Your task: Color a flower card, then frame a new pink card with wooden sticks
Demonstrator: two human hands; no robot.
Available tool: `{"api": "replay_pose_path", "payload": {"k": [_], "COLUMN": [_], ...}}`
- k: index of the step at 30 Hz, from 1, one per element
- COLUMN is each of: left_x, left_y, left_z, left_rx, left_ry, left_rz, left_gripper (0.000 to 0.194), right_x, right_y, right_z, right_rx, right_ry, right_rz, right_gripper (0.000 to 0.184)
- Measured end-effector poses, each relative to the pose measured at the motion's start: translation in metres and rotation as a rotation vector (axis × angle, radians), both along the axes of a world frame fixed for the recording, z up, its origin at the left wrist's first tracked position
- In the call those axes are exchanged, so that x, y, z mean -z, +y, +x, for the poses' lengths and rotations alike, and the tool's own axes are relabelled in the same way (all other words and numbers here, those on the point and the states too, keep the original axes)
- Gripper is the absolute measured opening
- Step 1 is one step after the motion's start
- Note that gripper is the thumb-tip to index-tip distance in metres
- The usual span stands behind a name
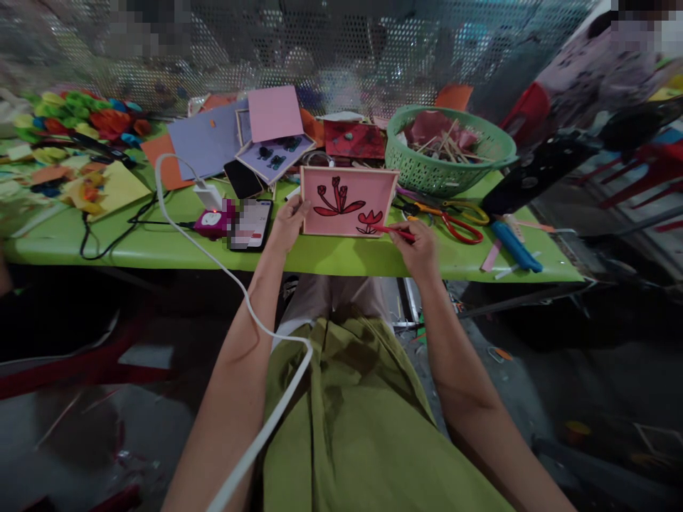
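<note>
A pink framed picture (325, 221) with red flowers outlined in black is tilted up at the front of the green table (341, 264). My left hand (289, 222) grips its left edge, thumb on the front. In my right hand (420, 249) is a red marker (401, 233), its tip at the small flower in the picture's lower right corner. Left of my left hand lies a phone (258, 233) with its screen lit. Scissors with orange-red handles (462, 229) rest just right of my right hand.
A green basket (448, 171) with sticks stands behind on the right. Coloured paper (205, 142) and small frames (274, 160) are piled at the back. A white cable (240, 284) runs from a pink power adapter (213, 220) across my left arm. A blue tool (515, 245) lies at right.
</note>
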State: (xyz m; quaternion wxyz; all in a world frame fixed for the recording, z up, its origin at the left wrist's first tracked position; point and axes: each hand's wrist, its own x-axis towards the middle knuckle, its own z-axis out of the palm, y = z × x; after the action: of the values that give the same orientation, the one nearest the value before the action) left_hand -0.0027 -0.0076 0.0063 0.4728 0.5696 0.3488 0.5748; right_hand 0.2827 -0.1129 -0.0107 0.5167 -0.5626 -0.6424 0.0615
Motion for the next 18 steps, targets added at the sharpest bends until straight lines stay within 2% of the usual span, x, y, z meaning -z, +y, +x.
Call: {"api": "replay_pose_path", "payload": {"k": [10, 18], "left_x": [0.001, -0.0012], "left_y": [0.0013, -0.0007], "left_z": [0.0003, 0.0003], "left_rx": [-0.007, 0.037], "left_ry": [0.03, 0.013], "left_rz": [0.025, 0.073], "left_gripper": [0.036, 0.047], "right_x": [-0.0018, 0.0006], "right_y": [-0.0002, 0.001], "right_z": [-0.0003, -0.0001], "right_rx": [-0.015, -0.011], "right_ry": [0.012, 0.023], "right_rz": [-0.003, -0.027], "right_gripper": [0.01, 0.008]}}
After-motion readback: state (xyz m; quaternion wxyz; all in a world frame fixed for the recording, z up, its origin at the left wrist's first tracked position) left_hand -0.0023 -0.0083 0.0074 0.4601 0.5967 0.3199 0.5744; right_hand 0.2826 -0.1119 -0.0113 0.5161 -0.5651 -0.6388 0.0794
